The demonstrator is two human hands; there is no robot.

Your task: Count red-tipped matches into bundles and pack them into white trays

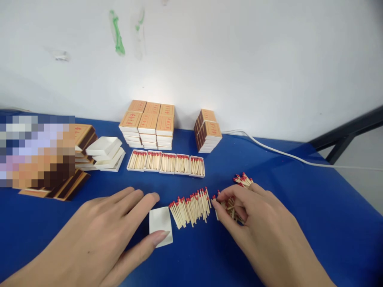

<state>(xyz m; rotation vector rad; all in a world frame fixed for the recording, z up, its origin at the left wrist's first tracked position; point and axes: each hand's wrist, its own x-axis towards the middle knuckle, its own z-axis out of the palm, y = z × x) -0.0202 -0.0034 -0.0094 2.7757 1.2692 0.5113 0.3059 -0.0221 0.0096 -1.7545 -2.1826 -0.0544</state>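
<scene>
Blue tabletop (299,239) under your two bare hands, against a white wall (239,59); your left hand (101,235) lies open and flat, fingers spread wide, its thumb tip resting on the near edge of an empty white tray (158,221) and its forefinger at the tray's far left corner; the tray sits flat between your hands, its long axis running away from you, slightly skewed; just to its right lies a loose row of matches (191,207), sticks side by side, long axes running near to far, red heads pointing away from you towards the wall, the left-hand sticks leaning a little left; your right hand (257,223) is curled narrow over a heap of matches (243,180), fingertips pinching among the sticks, which lie crossed at mixed angles, red heads showing beyond your knuckles; further back, five filled trays (166,162) stand side by side in a row, heads at the far end; behind them a stack of matchboxes (148,123) stands by the wall, with a smaller stack (208,131) leaning to its right; empty trays (106,153) are piled to the left, beside brown-sided sleeves (72,187); a white cable (269,148) runs along the far right of the table, well apart from your hands; nothing lies between the tray and the row of matches.
</scene>
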